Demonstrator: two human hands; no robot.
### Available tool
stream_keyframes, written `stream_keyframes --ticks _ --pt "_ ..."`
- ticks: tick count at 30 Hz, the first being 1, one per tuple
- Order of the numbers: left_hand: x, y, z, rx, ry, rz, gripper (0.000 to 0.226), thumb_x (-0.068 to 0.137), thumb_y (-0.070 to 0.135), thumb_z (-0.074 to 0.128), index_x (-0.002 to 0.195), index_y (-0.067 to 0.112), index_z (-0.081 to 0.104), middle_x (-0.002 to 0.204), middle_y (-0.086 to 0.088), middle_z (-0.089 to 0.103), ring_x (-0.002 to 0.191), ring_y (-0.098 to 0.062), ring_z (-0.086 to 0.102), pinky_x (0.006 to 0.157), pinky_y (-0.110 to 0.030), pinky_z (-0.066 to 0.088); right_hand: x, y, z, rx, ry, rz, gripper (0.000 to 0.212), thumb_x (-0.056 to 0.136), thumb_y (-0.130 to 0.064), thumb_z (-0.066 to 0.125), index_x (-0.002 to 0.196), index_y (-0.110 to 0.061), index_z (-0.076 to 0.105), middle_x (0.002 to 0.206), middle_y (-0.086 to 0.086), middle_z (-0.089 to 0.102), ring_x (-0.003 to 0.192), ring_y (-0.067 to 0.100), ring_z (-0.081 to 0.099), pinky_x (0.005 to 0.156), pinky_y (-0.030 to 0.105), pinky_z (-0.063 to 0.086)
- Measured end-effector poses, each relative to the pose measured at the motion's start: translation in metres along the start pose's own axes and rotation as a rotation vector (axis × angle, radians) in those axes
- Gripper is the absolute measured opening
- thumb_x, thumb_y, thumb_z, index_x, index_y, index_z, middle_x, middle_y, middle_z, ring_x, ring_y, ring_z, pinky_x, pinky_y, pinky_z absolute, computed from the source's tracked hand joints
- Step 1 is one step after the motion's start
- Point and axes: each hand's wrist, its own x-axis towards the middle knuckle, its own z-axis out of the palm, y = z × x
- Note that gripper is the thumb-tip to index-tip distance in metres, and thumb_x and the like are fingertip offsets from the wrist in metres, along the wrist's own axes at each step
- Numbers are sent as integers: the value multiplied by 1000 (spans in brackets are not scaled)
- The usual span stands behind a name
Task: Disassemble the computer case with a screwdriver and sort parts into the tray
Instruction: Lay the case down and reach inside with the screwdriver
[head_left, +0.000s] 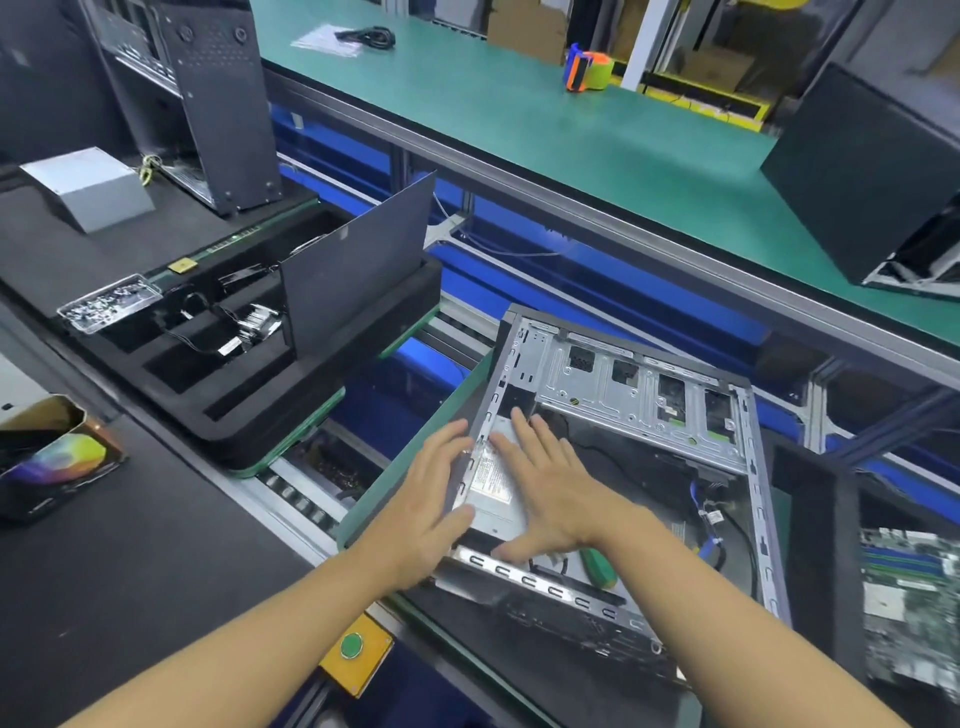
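Grey metal computer case lies open on the tabletop. Dark flat side panel stands in the black foam tray. Silver power supply box not yet out. My left hand lies flat at its edge, my right hand spread on top. Most remains.

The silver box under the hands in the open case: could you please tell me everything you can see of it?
The silver box looks like bare sheet metal, rectangular, with a label on top too blurred to read. It lies flat in the near left corner of the computer case. The right hand rests flat on it, fingers spread; the left hand lies along the case wall beside it, thumb at its edge.
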Motion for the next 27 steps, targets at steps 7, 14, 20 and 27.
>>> stream_keyframes --ticks 7,14,20,27 --pt "32 5 18 -92 -65 -406 66 97 33 41 153 42 7 161 18 13 136 -5 33 104 -29 29 8 -12 -5 73 -44 93 141 61 -68 76 146 -48 -34 161 4 -36 150 35 -28 122 57 5" --pt "35 1 19 -107 -12 -425 75 89 72 22 156 39 9 164 16 16 148 -8 22 120 -44 25 10 -12 -13 144 3 76 141 59 -54 84 147 -51 -27 163 10 -8 149 40 -11 116 58 31" --pt "33 3 19 -123 7 -468 82 84 81 17 156 40 8 164 16 17 149 -8 22 120 -48 25 10 -10 -13 119 36 50 140 57 -61 81 149 -50 -23 161 10 -1 147 36 -1 117 54 28" --pt "32 2 18 -70 -22 -469 81 85 81 19 154 39 12 160 14 25 143 -9 32 117 -46 31 6 5 -15 127 64 63 141 57 -62 82 153 -46 -20 164 9 -5 150 34 -6 121 53 20"
